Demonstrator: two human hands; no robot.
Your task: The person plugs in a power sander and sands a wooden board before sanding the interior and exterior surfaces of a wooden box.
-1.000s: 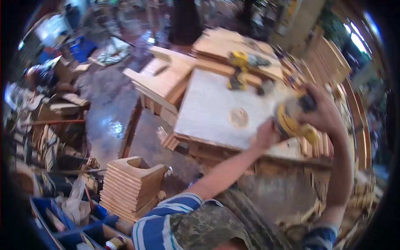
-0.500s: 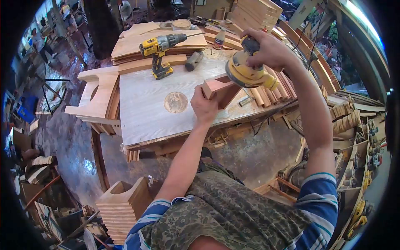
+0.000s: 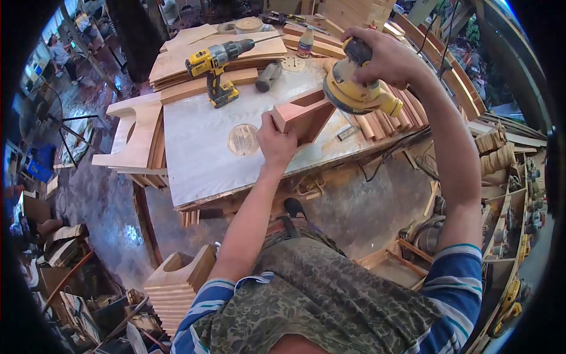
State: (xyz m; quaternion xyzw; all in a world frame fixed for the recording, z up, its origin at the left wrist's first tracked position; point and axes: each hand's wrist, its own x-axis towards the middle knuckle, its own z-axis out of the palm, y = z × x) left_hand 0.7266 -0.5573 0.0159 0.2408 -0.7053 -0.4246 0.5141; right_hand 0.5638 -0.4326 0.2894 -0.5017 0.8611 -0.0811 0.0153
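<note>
My left hand (image 3: 278, 143) is closed round the near left corner of a reddish wooden frame (image 3: 293, 116), which is held tilted over the table. In my right hand (image 3: 389, 58) is a yellow and black sander (image 3: 352, 88), gripped by its top. The sander's round pad is at the far right end of the frame; whether the two touch I cannot tell. Left of the frame, a round wooden inlay (image 3: 243, 140) shows in the pale tabletop (image 3: 200, 159). A yellow cordless drill (image 3: 217, 68) stands beyond it.
Stacked boards (image 3: 177, 71) and cut pieces (image 3: 132, 133) line the table's left side. A bottle (image 3: 305, 42) and a grey tool (image 3: 269, 77) stand at the back. Wooden strips (image 3: 383, 123) lie at the right. Below left is a stack of cut wood (image 3: 171, 289).
The wooden frame and my left hand have shifted left in view. The sander in my right hand has moved slightly right and tilted. The whole view has shifted a little.
</note>
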